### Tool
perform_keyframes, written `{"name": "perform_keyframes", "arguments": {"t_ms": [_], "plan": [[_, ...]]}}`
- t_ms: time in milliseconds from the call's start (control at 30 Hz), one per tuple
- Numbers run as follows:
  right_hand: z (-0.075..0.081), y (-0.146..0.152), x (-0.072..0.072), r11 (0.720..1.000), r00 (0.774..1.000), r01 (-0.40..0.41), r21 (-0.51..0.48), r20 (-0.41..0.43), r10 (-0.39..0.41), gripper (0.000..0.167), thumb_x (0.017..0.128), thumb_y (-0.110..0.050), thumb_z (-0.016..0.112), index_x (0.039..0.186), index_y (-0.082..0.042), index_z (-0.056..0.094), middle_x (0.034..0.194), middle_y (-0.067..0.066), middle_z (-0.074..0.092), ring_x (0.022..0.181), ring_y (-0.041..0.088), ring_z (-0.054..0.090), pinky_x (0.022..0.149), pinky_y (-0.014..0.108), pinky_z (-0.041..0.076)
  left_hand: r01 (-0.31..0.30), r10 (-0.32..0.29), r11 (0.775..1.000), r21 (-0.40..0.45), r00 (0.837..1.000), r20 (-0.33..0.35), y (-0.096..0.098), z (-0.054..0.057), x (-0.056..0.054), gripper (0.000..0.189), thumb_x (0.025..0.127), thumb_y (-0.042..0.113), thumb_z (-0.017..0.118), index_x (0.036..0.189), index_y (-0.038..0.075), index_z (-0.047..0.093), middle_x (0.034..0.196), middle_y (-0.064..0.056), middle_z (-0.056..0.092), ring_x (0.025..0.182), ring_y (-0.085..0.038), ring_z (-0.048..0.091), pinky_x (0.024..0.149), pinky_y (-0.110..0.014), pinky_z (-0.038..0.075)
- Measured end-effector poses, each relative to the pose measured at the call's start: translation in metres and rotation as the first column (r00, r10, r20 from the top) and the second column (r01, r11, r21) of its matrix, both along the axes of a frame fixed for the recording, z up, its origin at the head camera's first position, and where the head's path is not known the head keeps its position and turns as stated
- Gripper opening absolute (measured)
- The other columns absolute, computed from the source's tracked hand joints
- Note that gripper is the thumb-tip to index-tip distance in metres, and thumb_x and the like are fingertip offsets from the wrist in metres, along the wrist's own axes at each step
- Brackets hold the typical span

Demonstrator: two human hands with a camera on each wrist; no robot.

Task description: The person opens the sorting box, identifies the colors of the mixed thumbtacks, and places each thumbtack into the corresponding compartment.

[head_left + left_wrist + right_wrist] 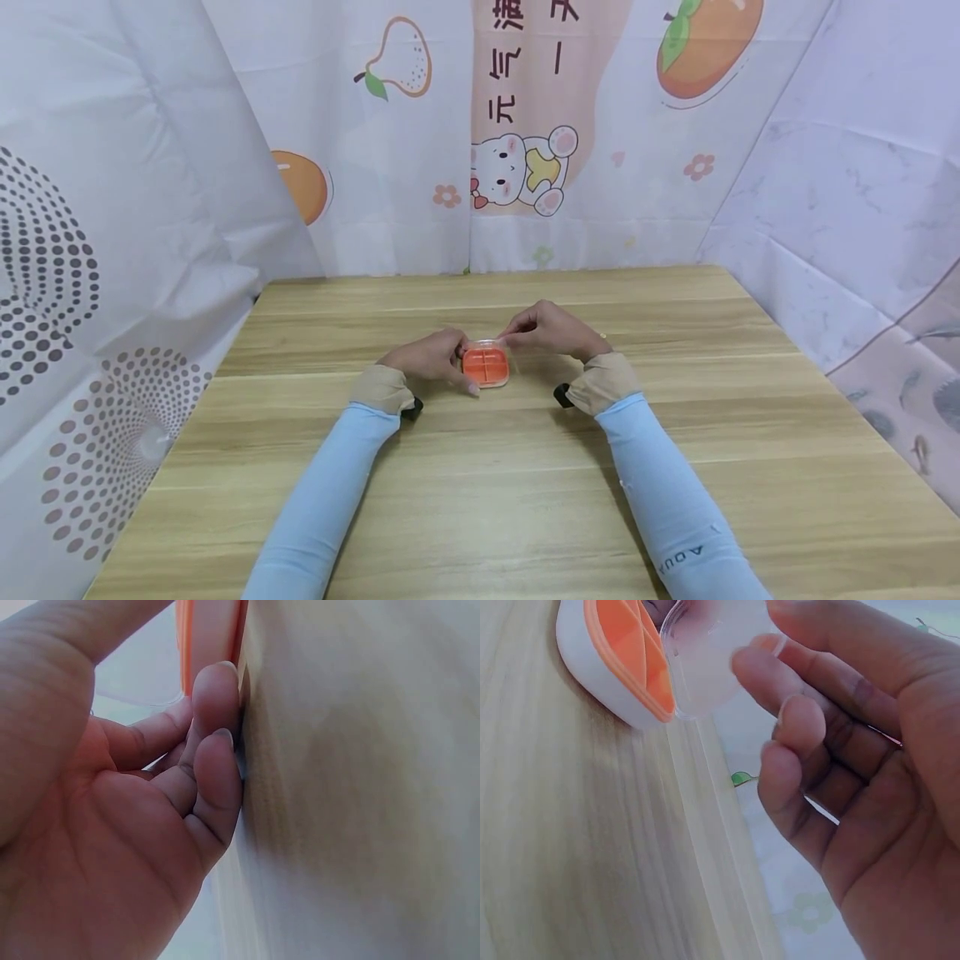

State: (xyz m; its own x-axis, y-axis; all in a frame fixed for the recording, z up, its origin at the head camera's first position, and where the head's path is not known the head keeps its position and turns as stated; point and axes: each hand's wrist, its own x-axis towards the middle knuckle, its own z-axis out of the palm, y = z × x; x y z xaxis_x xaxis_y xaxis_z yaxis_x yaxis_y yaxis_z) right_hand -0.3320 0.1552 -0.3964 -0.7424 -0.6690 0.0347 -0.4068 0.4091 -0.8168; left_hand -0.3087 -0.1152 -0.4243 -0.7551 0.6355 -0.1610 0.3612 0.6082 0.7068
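A small pill box [496, 367] with orange compartments, parted by a cross-shaped divider, sits on the table between both hands. Its white outer shell shows in the right wrist view, where the clear lid [709, 671] stands raised on the far side. My left hand [427, 357] grips the box's left side, thumb at the front corner and fingers round the back. In the left wrist view, two curled fingertips [217, 769] lie low against the table. At the back right, my right hand [553, 329] pinches the lid's edge between thumb and fingers. The compartments in sight hold nothing.
The wood-grain table [480, 492] reaches back to a printed curtain [420, 242]. More white patterned sheets [172, 208] hang along the left and right sides. Dark wrist-camera pieces [562, 395] stick out below the beige cuffs.
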Motion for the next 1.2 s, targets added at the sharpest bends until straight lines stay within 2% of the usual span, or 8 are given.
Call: {"name": "perform_keyframes", "arguments": {"t_ms": [133,333,567,833,967,1200], "plan": [[-0.001,-0.002,0.001,0.999,0.999,0.053,-0.009,-0.005,-0.053,0.014,0.096,-0.021,0.075,0.102,-0.01,0.081,0.096,0.006,0.077,0.085,0.021,0.064,0.075,0.03,0.05,0.036,-0.036,0.999,0.031,0.999,-0.003,0.001,-0.001,-0.001,0.054,0.075,0.031,0.095,0.109,0.006,0.061,0.093,-0.003,0.064,0.078,-0.014,0.053,0.07,-0.029,0.046],[-0.004,-0.004,0.002,0.995,0.996,0.094,-0.026,0.015,-0.093,0.025,0.099,-0.022,0.071,0.109,0.0,0.077,0.094,0.022,0.072,0.085,0.039,0.061,0.069,0.03,0.048,0.035,-0.035,0.999,0.026,0.999,-0.001,-0.001,-0.002,0.0,0.053,0.075,0.032,0.095,0.105,0.006,0.059,0.085,0.0,0.057,0.073,-0.013,0.048,0.064,-0.028,0.042],[-0.007,-0.006,-0.001,0.991,0.991,0.128,-0.033,-0.023,-0.128,0.029,0.102,-0.027,0.068,0.102,0.0,0.077,0.089,0.025,0.069,0.073,0.03,0.054,0.059,0.028,0.041,0.021,-0.021,1.0,0.014,1.0,0.008,-0.001,-0.002,-0.001,0.058,0.075,0.033,0.095,0.11,0.006,0.056,0.089,-0.001,0.057,0.076,-0.014,0.049,0.066,-0.028,0.042],[-0.011,-0.01,-0.001,0.981,0.98,0.19,-0.048,-0.053,-0.192,0.037,0.102,-0.038,0.067,0.097,-0.003,0.077,0.086,0.026,0.068,0.064,0.018,0.05,0.056,0.028,0.039,0.003,-0.004,1.0,0.021,0.999,0.048,0.0,0.0,0.0,0.06,0.076,0.03,0.094,0.113,0.003,0.056,0.094,-0.004,0.059,0.081,-0.016,0.05,0.071,-0.029,0.044],[-0.012,-0.011,0.0,0.972,0.972,0.226,-0.063,-0.044,-0.229,0.042,0.101,-0.041,0.067,0.096,-0.001,0.077,0.083,0.026,0.067,0.061,0.019,0.048,0.056,0.029,0.039,-0.02,0.021,1.0,-0.009,0.999,0.044,0.001,0.002,0.001,0.065,0.076,0.032,0.094,0.118,0.002,0.055,0.099,-0.006,0.059,0.085,-0.018,0.05,0.076,-0.03,0.044],[-0.015,-0.015,0.001,0.962,0.965,0.259,-0.084,-0.028,-0.262,0.036,0.102,-0.035,0.066,0.1,-0.001,0.078,0.083,0.025,0.068,0.06,0.025,0.049,0.054,0.028,0.037,-0.036,0.037,0.999,-0.016,0.998,0.053,0.002,0.003,0.003,0.065,0.076,0.031,0.094,0.119,0.002,0.055,0.1,-0.006,0.059,0.086,-0.018,0.049,0.076,-0.03,0.043]]}}
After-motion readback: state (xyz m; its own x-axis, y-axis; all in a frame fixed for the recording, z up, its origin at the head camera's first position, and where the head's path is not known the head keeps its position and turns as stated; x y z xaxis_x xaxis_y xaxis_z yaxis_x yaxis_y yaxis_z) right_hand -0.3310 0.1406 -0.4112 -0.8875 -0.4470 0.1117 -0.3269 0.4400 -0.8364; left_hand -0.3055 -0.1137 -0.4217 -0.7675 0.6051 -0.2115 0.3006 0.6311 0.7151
